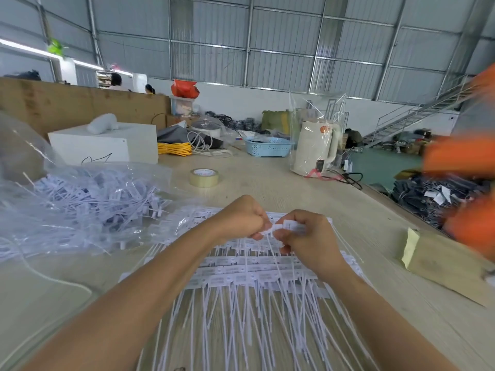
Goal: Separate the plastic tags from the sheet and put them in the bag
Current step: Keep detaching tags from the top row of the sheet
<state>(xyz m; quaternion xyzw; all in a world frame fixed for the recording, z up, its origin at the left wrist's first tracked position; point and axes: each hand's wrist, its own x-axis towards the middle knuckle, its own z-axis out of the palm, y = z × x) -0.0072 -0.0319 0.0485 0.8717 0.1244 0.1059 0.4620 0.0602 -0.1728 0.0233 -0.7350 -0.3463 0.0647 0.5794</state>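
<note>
Nearest, white tag sheets point(241, 271) lie fanned on the wooden surface point(267, 183). Over them the left hand point(241, 218) and right hand point(310, 236) pinch one tag point(290, 226) together. Left of the sheets lies the clear bag point(75, 199); beyond them tape point(205, 178), kettle point(316, 148), metal walls.

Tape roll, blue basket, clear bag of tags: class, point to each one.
tape roll point(205, 178), head view, on its side wall.
blue basket point(268, 148), head view, on its front wall.
clear bag of tags point(80, 207), head view, on its plastic top.
</note>
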